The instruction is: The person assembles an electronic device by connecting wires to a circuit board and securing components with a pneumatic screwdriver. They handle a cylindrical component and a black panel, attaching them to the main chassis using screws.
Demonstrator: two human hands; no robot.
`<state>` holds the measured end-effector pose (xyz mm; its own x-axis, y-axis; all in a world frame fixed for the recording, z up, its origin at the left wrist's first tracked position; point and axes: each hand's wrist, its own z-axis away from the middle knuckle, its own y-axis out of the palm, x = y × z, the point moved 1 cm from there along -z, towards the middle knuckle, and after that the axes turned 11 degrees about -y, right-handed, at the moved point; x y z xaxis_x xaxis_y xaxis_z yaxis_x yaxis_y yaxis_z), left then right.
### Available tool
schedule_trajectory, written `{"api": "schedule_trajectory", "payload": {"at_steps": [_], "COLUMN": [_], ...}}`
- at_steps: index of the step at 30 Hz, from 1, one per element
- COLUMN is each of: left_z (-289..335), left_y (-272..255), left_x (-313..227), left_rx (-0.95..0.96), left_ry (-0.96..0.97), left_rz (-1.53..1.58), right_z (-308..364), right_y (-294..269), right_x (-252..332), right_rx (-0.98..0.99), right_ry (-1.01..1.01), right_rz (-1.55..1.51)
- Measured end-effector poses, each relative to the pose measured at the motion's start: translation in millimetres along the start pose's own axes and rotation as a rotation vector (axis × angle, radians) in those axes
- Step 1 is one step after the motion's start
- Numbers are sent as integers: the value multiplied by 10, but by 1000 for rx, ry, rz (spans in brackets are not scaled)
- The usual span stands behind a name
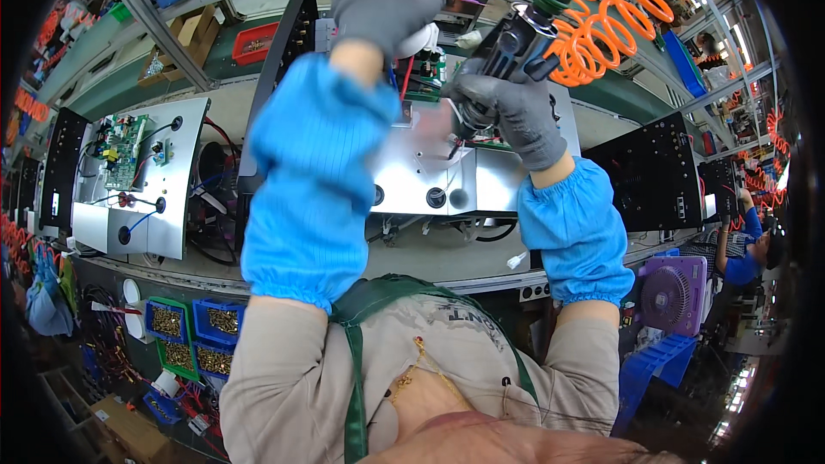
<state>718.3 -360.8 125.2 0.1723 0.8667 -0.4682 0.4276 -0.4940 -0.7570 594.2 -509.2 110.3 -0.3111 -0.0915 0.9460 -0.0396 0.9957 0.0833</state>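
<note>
The right grip is wrapped round a black screwdriver, its tip blurred above the silver chassis on the bench. Whether the blurred left grip pinches anything, I cannot tell. The left blue sleeve hides part of the chassis; the top edge cuts off an orange hose. Shirt lettering looks creased.

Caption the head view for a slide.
Gloved right hand grips a black power tool over a silver metal panel; gloved left hand extends toward the far side.
</note>
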Motion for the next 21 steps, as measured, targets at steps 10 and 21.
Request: {"api": "schedule_trajectory", "payload": {"at_steps": [10, 21], "left_z": [-223, 1918], "left_y": [82, -657], "left_x": [200, 869], "left_rx": [282, -73], "left_ry": [34, 633], "left_rz": [107, 391], "right_z": [-166, -238], "right_y": [-115, -286], "right_x": [-96, -196], "right_rx": [-27, -197], "right_ry": [-105, -7], "right_rz": [-105, -226]}}
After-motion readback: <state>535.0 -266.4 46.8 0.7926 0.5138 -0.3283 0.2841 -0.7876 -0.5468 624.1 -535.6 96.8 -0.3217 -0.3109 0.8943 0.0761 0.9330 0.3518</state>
